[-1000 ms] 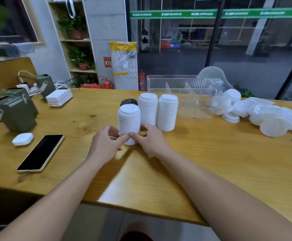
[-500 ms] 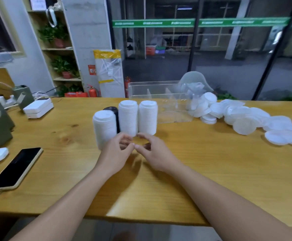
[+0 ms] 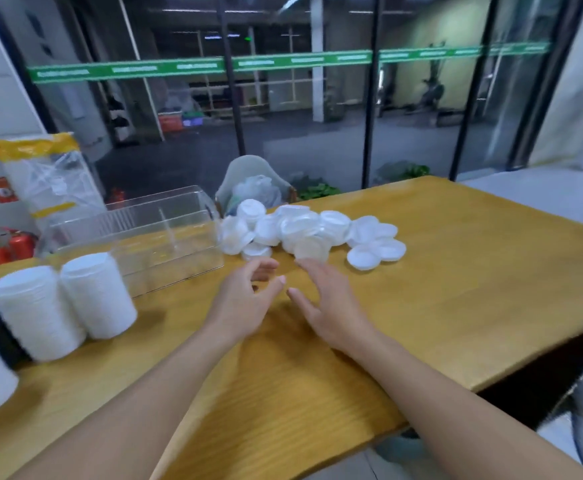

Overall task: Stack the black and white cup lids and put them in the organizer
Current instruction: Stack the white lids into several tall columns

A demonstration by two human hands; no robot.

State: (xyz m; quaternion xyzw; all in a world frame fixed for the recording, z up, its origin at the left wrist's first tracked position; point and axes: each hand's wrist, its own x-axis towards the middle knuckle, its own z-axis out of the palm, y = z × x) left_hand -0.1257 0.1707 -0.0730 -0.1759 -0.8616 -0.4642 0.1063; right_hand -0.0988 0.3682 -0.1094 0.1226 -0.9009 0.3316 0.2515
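Since second ago: view swung right, hands left stacks, now near loose pile. Tabletop (image 3: 456, 271) wide, wood. Organizer (image 3: 137, 237) clear, nothing visible inside, left of pile. Stacks (image 3: 65, 303), white plus one black, stand at left. Loose lids (image 3: 311, 230) heaped beyond hands. Left hand (image 3: 245, 299), right hand (image 3: 328, 299) both slack, holding nothing. Advice: take nearest lid first, nest squarely, keep stack straight.

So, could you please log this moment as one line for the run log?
left hand: open, empty | right hand: open, empty, near loose white lids | white stacks: beside organizer | organizer: no lids
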